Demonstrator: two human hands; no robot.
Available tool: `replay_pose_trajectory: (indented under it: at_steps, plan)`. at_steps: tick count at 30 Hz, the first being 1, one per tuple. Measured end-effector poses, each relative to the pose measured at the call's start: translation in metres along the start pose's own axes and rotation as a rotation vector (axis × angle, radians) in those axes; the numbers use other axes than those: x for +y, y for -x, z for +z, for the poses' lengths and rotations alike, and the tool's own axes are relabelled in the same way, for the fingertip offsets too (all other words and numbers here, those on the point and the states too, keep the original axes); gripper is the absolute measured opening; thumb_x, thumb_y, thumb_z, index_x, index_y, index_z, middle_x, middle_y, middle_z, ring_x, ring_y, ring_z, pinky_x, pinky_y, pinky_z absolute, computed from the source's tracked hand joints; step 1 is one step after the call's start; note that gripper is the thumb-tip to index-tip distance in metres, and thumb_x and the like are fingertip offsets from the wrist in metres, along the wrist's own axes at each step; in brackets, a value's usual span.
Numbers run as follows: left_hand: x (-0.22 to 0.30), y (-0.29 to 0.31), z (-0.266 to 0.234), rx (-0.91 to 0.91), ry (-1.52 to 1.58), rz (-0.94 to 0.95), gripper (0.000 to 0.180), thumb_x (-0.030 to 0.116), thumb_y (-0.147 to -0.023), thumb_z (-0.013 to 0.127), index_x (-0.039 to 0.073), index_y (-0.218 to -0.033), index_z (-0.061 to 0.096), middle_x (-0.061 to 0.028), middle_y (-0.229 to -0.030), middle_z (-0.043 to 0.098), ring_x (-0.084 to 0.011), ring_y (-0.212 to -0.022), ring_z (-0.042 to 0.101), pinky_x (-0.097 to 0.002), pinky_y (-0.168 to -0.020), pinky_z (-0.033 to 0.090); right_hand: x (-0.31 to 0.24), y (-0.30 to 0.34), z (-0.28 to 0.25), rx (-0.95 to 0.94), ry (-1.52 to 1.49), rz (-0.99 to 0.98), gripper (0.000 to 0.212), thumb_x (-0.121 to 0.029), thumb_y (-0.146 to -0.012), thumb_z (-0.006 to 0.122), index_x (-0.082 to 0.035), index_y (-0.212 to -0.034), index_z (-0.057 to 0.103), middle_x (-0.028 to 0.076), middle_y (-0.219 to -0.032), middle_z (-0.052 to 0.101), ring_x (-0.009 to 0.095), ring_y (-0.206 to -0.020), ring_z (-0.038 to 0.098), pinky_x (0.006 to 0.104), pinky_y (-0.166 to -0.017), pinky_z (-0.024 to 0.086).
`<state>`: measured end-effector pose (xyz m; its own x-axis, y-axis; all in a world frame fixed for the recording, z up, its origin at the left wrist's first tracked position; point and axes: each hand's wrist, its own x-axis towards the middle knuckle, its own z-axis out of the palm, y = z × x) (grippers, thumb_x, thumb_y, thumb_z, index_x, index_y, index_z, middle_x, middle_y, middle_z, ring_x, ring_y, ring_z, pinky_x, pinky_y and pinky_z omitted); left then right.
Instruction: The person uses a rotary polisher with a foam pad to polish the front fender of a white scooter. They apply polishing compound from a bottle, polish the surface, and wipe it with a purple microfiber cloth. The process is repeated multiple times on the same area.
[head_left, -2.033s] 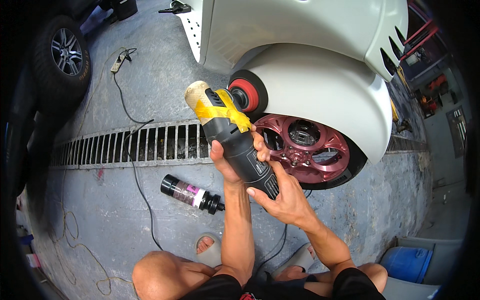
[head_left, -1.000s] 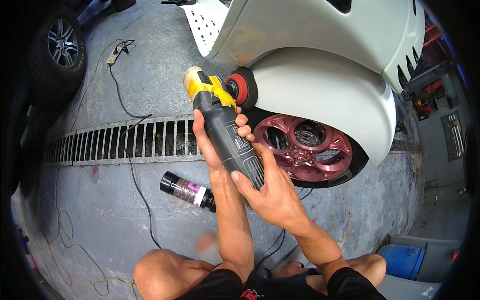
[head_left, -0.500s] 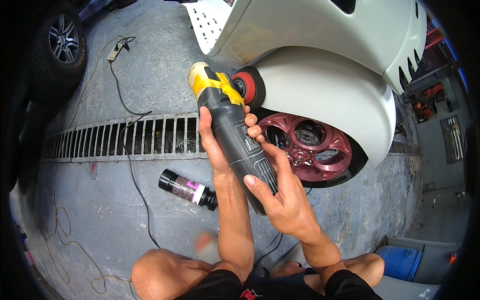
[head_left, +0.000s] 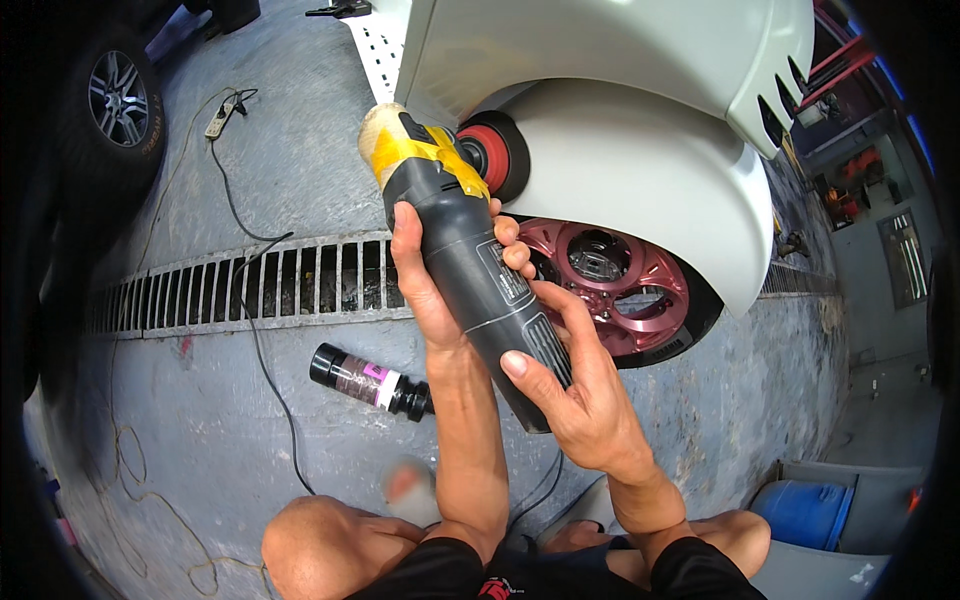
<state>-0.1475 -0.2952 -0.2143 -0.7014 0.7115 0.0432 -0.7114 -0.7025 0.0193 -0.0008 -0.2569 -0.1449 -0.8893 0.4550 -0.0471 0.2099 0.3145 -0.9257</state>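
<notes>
Both my hands are wrapped round a black electric polisher (head_left: 470,262) with yellow tape at its head. My left hand (head_left: 428,290) grips the body behind the head, its fingertips coming round the far side. Lower down, my right hand (head_left: 585,395) clasps the rear of the body near the vents, thumb on top. The red-and-black polishing pad (head_left: 492,156) faces right, against or very close to the edge of a white car fender (head_left: 630,150); exact contact cannot be told. Below the fender sits a pink-red wheel (head_left: 640,290), partly covered by it.
A black bottle with a purple-and-white label (head_left: 362,380) lies on the floor left of my forearm. Metal drain grating (head_left: 210,295) crosses the floor. A power cord (head_left: 262,350) runs to a power strip (head_left: 219,120). Another car's tyre (head_left: 120,100) stands left, a blue barrel (head_left: 800,512) right.
The view has shifted slightly, so the fender and wheel appear further left. The polisher's head sits a little further left and higher in the picture. Both hands keep their grip.
</notes>
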Motion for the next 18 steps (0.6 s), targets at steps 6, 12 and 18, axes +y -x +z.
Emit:
replay_pose_trajectory:
  at_steps: [6,12,18]
  plan:
    - [-0.011,0.002,0.008,-0.047,-0.026,0.006,0.089,0.079,-0.091,0.053,-0.006,-0.118,0.056,-0.0153,-0.087,0.062,-0.0245,-0.069,0.066,-0.0356,-0.061,0.059,0.006,0.006,-0.011,0.019,-0.062,-0.027,0.070,-0.028,-0.096,0.071,0.006,-0.147,0.037,0.029,-0.122,0.064,0.031,-0.113,0.068,0.0384,-0.097,0.051]
    - [-0.031,0.003,0.005,-0.162,-0.071,0.038,0.088,0.077,-0.092,0.054,-0.007,-0.121,0.054,-0.0172,-0.089,0.063,-0.0256,-0.071,0.067,-0.0352,-0.062,0.058,0.024,0.015,-0.028,0.025,-0.145,-0.050,0.075,-0.028,-0.092,0.076,0.005,-0.147,0.038,0.027,-0.126,0.065,0.027,-0.115,0.067,0.0370,-0.098,0.051]
    - [-0.050,0.007,-0.002,-0.218,-0.121,0.050,0.090,0.075,-0.091,0.057,-0.007,-0.126,0.052,-0.0179,-0.091,0.063,-0.0266,-0.074,0.067,-0.0360,-0.065,0.059,0.045,0.015,-0.044,-0.002,-0.094,-0.126,0.085,-0.026,-0.084,0.085,0.004,-0.147,0.037,0.023,-0.125,0.065,0.025,-0.115,0.066,0.0358,-0.099,0.050]
